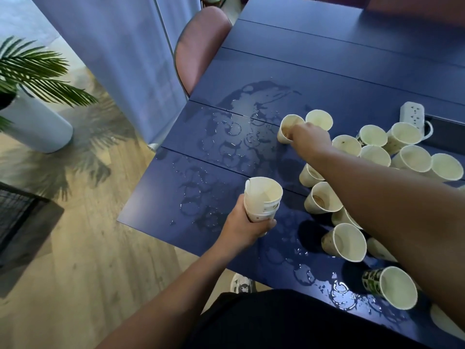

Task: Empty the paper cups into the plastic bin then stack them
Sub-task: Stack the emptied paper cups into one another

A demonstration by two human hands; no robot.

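Dark blue and slatted, the surface (327,71) fills the view from 12 o'clock round to 5 o'clock, and we see it wet with puddles and ring marks (226,144) across its near-left part. At 9 o'clock a potted palm (32,69) stands on the wooden floor (83,260), and a pink chair (198,49) is tucked in at 11 o'clock. A black mesh object (20,217) sits at the far left edge; we cannot tell whether it is the bin. At 3 o'clock we see a crowd of loose paper cups (372,177), standing close together, some with brown dregs. A white power strip (412,115) lies beyond them at 2 o'clock. Our left hand (247,226) is wrapped around a stack of nested cups (263,199), holding it upright just above the near edge. Our right hand (310,139) reaches across the cups, fingers pinched on the rim of a single cup (289,128) at the cluster's far-left corner.
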